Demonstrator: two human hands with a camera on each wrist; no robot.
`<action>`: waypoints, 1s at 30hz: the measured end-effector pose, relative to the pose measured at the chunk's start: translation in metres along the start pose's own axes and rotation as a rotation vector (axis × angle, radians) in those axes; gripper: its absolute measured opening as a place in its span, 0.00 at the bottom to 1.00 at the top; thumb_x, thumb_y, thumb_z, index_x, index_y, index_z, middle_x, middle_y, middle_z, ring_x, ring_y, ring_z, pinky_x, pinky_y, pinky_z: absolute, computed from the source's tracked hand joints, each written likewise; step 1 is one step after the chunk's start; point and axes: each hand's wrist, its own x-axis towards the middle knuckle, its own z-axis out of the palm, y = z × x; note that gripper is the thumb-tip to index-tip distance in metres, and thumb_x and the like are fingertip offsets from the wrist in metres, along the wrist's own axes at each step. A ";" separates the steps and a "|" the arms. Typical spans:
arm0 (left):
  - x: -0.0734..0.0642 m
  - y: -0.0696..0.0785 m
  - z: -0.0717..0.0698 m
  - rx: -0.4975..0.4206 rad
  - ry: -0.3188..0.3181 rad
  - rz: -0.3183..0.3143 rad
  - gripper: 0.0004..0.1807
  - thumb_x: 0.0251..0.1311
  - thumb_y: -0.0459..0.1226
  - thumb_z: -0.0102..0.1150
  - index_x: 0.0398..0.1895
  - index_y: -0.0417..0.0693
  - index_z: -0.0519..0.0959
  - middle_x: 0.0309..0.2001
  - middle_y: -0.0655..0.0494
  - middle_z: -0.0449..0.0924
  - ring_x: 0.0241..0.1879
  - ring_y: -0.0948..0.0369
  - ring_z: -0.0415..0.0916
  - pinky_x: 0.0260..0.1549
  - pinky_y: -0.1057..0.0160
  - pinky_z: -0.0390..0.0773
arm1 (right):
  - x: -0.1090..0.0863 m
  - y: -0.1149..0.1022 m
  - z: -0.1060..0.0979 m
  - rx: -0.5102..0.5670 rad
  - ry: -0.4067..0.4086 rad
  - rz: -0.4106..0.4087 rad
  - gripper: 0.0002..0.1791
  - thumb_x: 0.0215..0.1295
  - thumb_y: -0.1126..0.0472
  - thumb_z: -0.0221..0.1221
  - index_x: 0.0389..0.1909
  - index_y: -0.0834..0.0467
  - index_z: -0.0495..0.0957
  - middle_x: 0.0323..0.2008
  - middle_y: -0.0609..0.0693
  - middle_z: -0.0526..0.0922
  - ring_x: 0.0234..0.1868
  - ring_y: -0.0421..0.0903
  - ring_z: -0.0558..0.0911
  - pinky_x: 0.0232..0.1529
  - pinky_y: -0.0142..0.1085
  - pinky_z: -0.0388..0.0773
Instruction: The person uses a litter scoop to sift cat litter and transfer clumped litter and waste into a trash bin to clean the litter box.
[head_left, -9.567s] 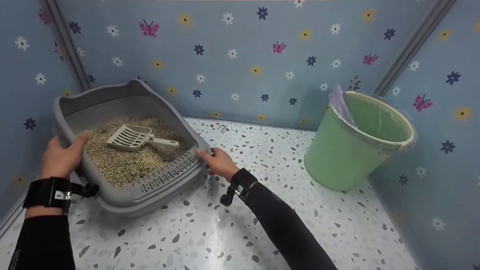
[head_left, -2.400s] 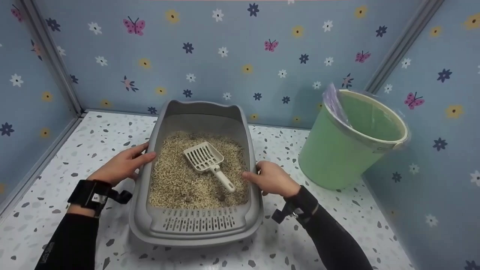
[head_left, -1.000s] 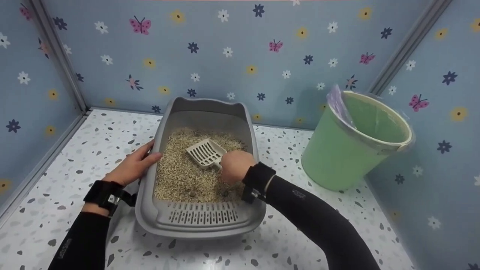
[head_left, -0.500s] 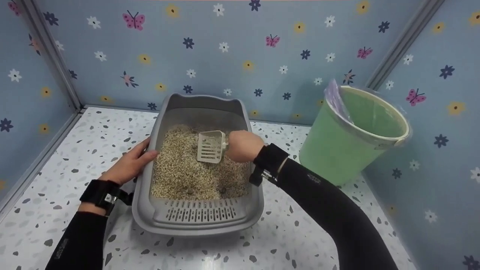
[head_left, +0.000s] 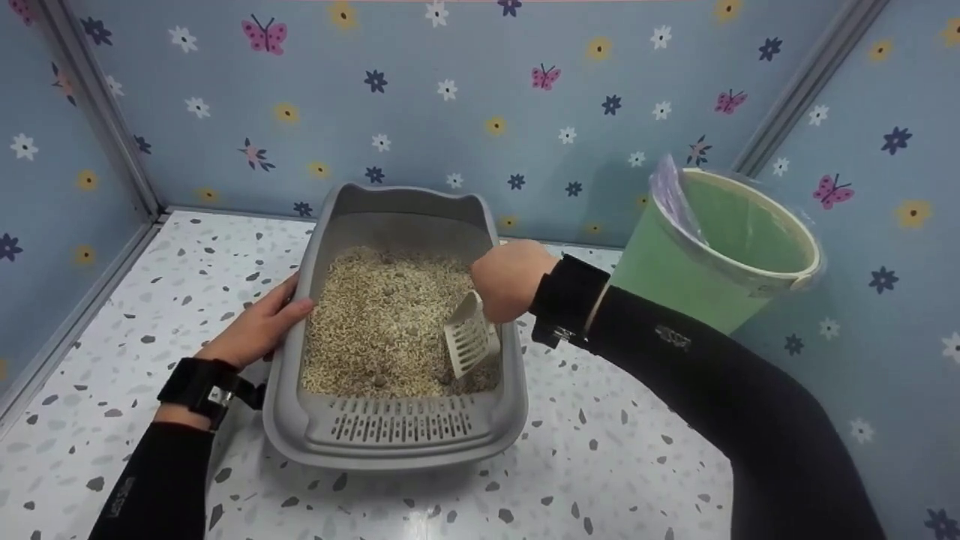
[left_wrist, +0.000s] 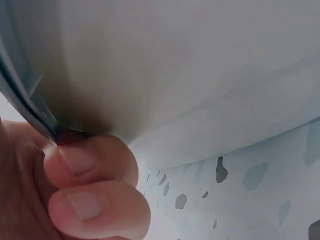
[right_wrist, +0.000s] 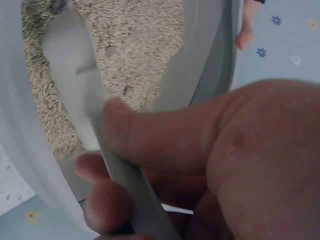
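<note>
A grey litter box [head_left: 279, 420] full of tan pellet litter [head_left: 367, 322] stands on the floor, its slotted low end toward me. My left hand [head_left: 255, 330] grips its left rim; in the left wrist view the fingers [left_wrist: 100, 200] curl under the rim, against the outer wall [left_wrist: 190, 90]. My right hand [head_left: 514, 279] holds a beige slotted litter scoop [head_left: 469, 345] by its handle, the head tilted steeply and pointing down at the litter's right side. In the right wrist view the thumb lies along the scoop handle [right_wrist: 142, 200]. Small dark clumps [head_left: 379, 380] show in the litter.
A green waste bin [head_left: 667, 277] with a pale purple liner bag [head_left: 673, 196] stands at the right, behind my right forearm. Patterned blue wall panels [head_left: 427, 97] enclose the speckled floor [head_left: 600, 450] at the back and both sides.
The litter box was shifted right and straightened earlier. My right hand then left its rim, took up the scoop from the litter, and brought it right, turning its head downward. My left hand stays put.
</note>
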 end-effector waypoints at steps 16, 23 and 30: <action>0.000 0.002 0.001 -0.024 -0.012 0.015 0.42 0.89 0.55 0.47 0.94 0.69 0.38 0.72 0.24 0.69 0.49 0.38 0.85 0.31 0.48 0.90 | 0.017 -0.014 -0.004 -0.329 0.199 0.112 0.25 0.64 0.65 0.60 0.16 0.48 0.56 0.16 0.43 0.56 0.18 0.43 0.60 0.17 0.43 0.59; 0.001 0.001 0.001 -0.033 -0.013 0.020 0.43 0.89 0.55 0.47 0.94 0.63 0.37 0.78 0.23 0.63 0.60 0.32 0.82 0.45 0.44 0.91 | 0.031 -0.034 -0.004 -0.505 0.190 0.205 0.29 0.80 0.65 0.53 0.20 0.47 0.48 0.19 0.44 0.48 0.21 0.42 0.45 0.22 0.39 0.44; 0.001 0.001 0.001 -0.044 -0.019 0.013 0.44 0.89 0.54 0.47 0.95 0.61 0.37 0.75 0.23 0.66 0.60 0.34 0.82 0.46 0.44 0.91 | 0.047 -0.046 0.005 -0.569 0.076 0.313 0.29 0.86 0.59 0.50 0.22 0.47 0.47 0.20 0.44 0.45 0.21 0.43 0.41 0.20 0.40 0.41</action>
